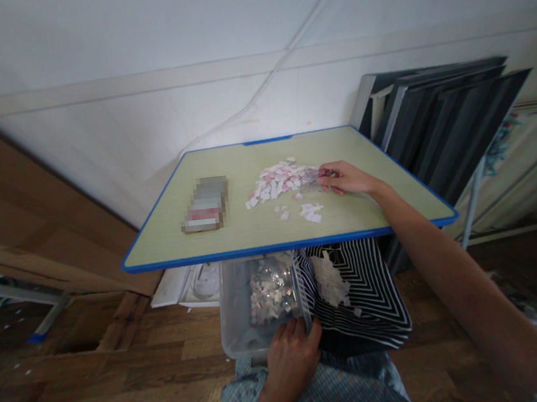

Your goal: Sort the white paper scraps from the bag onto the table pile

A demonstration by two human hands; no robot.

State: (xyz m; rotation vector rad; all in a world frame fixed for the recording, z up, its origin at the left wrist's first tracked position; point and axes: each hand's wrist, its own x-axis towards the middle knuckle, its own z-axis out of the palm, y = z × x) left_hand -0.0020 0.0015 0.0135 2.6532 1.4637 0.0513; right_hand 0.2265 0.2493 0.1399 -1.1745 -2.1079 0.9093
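On the small table, my right hand point(343, 177) is closed at the right end of a heap of small white and pink paper pieces point(278, 179). A greyish, see-through blur shows at its fingertips; what it is cannot be made out. A few loose scraps point(311, 212) lie nearer the table's front edge. Below the table, my left hand point(294, 358) has its fingers curled over the near rim of a clear plastic bin point(236, 313). Inside the bin lies a pile of small shiny pieces point(272, 293).
A pixelated phone-like object point(205, 204) lies left on the blue-edged table point(167, 243). Right of the bin, a black-and-white striped bag point(373, 279) holds pale scraps point(330, 281). Dark panels point(452, 118) lean at the right; cardboard point(31, 187) stands at the left.
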